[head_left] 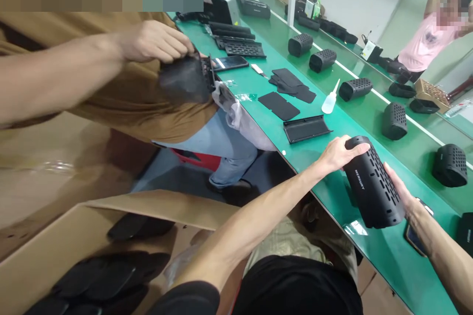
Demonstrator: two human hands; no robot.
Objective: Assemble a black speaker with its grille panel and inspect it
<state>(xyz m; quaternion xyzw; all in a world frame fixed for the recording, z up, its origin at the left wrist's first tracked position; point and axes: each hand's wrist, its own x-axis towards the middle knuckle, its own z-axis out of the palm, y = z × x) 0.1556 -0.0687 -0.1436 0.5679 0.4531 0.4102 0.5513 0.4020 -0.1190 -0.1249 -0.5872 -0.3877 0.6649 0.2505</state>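
A black perforated speaker housing (364, 189), lettered MERKURY on its side, is tilted between my two hands over the green bench. My left hand (338, 153) grips its upper end, thumb laid across the top edge. Along its far side lies my right hand (399, 189), with the fingers partly hidden behind the housing. Just beyond my left hand is a black curved panel (307, 129) on the bench. Flat black sheets (279, 106) and a white squeeze bottle (328, 103) are a little farther away. Near my right wrist a phone (416, 236) lies partly covered.
A conveyor (421, 133) with several black housings (395, 120) runs along the bench's far side. At left a co-worker's hand (155, 42) holds a dark part (185, 78). An open cardboard box (158, 202) with black pieces stands lower left. Another person (424, 44) is beyond the conveyor.
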